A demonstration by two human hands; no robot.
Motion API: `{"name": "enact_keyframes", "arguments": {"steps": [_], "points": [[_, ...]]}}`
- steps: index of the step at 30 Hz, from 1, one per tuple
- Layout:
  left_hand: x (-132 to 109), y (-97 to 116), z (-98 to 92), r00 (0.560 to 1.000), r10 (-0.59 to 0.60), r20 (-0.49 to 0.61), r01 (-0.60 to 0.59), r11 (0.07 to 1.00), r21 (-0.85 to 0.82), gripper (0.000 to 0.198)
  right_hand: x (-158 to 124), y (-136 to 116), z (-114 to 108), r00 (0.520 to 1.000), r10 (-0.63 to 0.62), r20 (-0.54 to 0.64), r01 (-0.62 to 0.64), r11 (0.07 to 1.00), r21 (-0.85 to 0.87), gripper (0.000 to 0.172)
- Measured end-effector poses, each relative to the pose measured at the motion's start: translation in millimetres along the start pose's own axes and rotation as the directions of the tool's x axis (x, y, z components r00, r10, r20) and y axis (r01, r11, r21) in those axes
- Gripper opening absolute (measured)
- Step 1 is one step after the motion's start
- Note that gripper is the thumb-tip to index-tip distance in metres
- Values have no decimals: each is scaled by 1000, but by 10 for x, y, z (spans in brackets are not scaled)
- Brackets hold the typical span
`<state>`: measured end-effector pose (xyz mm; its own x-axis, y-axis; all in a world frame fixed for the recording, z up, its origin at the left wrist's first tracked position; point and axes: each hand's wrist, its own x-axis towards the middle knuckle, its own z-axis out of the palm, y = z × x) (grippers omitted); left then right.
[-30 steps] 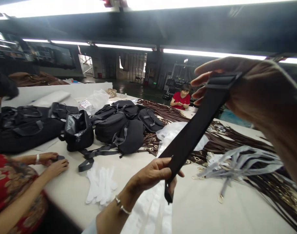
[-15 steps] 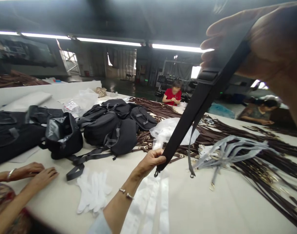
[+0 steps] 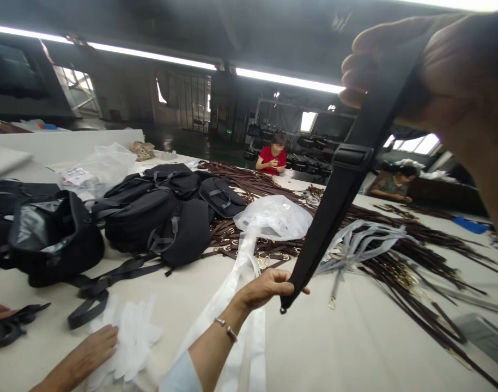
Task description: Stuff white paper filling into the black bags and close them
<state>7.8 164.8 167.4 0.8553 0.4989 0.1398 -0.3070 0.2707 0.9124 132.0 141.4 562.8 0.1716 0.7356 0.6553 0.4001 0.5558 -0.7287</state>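
Observation:
A black webbing strap (image 3: 333, 201) with a slider buckle (image 3: 352, 156) stretches at a slant between my two hands, above the table. Near its lower end, my left hand (image 3: 269, 287) pinches it between thumb and fingers; a small hook or ring shows at the tip. Raised at the upper right, my right hand (image 3: 432, 71) has its fingers curled around the strap's top. The strap looks doubled, its layers lying together. Below it are a clear plastic bag (image 3: 272, 215) and long white strips (image 3: 246, 256) on the table.
Black backpacks (image 3: 140, 220) and an open lined black bag (image 3: 55, 239) lie left. A co-worker's hand (image 3: 87, 351) rests by white strips or gloves (image 3: 130, 343). Brown straps (image 3: 396, 272) with gold buckles and grey straps (image 3: 363, 239) spread right. Two people sit farther back.
The view has turned right. The strap's loose lower end, dangling before, now lies together with the end in my left hand. A co-worker's hand has moved to the white pile.

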Motion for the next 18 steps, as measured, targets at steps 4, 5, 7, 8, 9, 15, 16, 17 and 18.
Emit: {"name": "enact_keyframes", "arguments": {"steps": [4,5,7,8,9,15,16,17,18], "points": [[-216,-112,-103,995,-60,-85,54,996,-74,45,-140,137,-80,996,51,-73,-55,997,-50,36],[-281,-134,-134,992,-74,-104,64,993,-95,49,-159,197,-113,994,73,-80,-79,994,-71,34],[-415,-177,-196,984,-94,-153,79,991,-105,54,-167,346,-205,992,100,-83,-108,989,-103,29],[-483,-197,-225,978,-105,-178,89,992,-95,54,-161,428,-260,991,107,-82,-116,986,-116,29],[-549,-216,-252,973,-116,-201,101,992,-82,53,-152,511,-317,991,110,-73,-119,984,-136,28],[-908,-251,-387,940,-165,-299,169,986,-13,42,-231,888,-650,971,241,-4,-234,939,-250,43],[-967,-234,-414,934,-168,-316,179,984,4,40,-271,954,-733,964,266,11,-254,932,-260,50],[-1028,-206,-445,927,-172,-333,189,982,20,38,-319,1037,-835,957,287,34,-267,923,-276,53],[-1091,-167,-478,919,-174,-353,199,980,34,37,-377,1140,-956,948,312,66,-280,912,-299,54]]}}
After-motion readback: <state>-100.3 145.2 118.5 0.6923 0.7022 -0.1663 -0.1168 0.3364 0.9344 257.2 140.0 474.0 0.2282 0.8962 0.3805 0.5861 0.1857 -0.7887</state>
